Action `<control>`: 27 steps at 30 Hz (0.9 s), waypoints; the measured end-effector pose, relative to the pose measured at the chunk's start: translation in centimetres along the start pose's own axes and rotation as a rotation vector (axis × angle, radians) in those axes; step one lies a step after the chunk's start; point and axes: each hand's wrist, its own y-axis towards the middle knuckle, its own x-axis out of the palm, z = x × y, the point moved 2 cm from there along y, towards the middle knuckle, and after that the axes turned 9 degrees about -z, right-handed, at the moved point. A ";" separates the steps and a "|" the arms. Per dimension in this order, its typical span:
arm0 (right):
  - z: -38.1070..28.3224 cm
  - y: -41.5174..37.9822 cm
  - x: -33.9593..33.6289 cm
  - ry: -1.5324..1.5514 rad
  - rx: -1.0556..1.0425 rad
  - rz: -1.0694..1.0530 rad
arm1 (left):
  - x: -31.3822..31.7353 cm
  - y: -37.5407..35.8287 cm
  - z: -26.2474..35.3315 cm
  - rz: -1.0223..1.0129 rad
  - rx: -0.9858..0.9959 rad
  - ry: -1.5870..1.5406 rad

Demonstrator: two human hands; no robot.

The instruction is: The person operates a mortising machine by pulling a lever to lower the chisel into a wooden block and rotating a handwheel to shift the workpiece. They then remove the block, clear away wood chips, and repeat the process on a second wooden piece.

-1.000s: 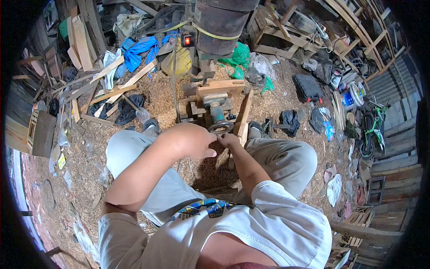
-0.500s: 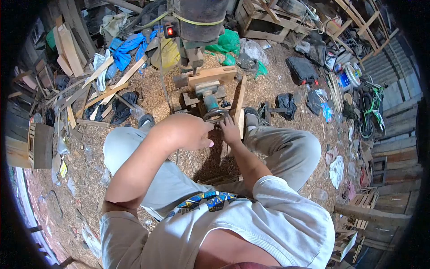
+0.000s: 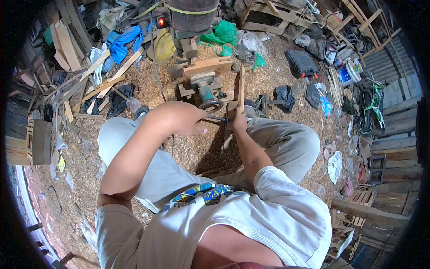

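Note:
My left hand (image 3: 190, 121) is closed beside the handwheel, around a dark lever (image 3: 218, 119) whose knobbed end sticks out to the right; its fingertips are partly hidden. My right hand (image 3: 240, 121) is wrapped on the lower end of an upright wooden piece (image 3: 242, 87), just right of the wheel. Between and beyond my hands sits the dark round handwheel (image 3: 211, 105) of a teal vise (image 3: 205, 93). A wooden block (image 3: 208, 66) lies across the vise, under the machine's drill head (image 3: 188, 47).
The machine's motor housing (image 3: 190, 18) has a lit red switch (image 3: 161, 21). Wood shavings cover the ground. Loose planks (image 3: 121, 76) and a blue bag (image 3: 123, 47) lie left; a black case (image 3: 301, 62) and a green bike (image 3: 371, 107) stand right.
My right hand has left the handwheel and moved right to the wooden piece. The lever's knobbed end now shows past my left hand. The view has shifted slightly.

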 end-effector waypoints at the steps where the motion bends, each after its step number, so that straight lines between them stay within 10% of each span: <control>1: 0.6 0.3 0.5 -0.023 -0.019 0.041 | 0.0 0.1 0.0 -0.008 0.004 0.000; 27: 1.1 2.0 -5.5 0.145 -0.372 0.357 | -0.8 1.6 -0.2 -0.013 0.042 -0.009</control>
